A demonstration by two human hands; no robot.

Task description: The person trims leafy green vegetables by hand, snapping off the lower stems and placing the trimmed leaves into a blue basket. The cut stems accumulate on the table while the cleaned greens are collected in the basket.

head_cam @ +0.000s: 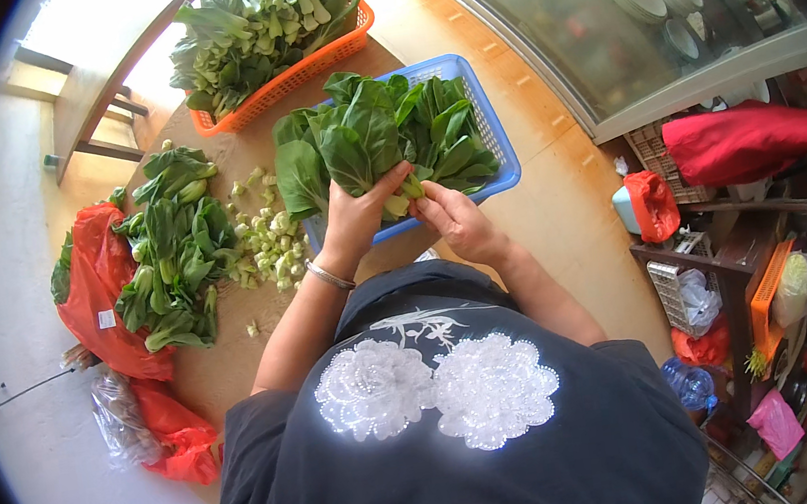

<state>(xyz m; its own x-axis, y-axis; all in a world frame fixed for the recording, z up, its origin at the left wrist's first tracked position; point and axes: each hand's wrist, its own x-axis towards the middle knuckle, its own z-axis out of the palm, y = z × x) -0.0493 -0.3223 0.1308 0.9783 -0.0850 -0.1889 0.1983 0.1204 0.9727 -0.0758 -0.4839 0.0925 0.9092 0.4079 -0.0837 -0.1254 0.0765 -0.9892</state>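
My left hand (354, 216) is closed around a head of bok choy (360, 144), its broad green leaves pointing away from me. The fingers of my right hand (457, 223) pinch the pale stem end of the bok choy. Both hands are over the near rim of a blue plastic basket (503, 141), which holds more green leaves. Left of the basket, a pile of cut stem ends (274, 245) lies on the wooden table (238, 378). Beside it is a heap of whole bok choy (170, 258), next to a red plastic bag (105, 311).
An orange basket (299, 76) full of bok choy stands at the table's far side. A wooden chair or bench (101, 70) is at the far left. To the right are a glass-doored cabinet (572, 27) with dishes and a cluttered rack (728, 250).
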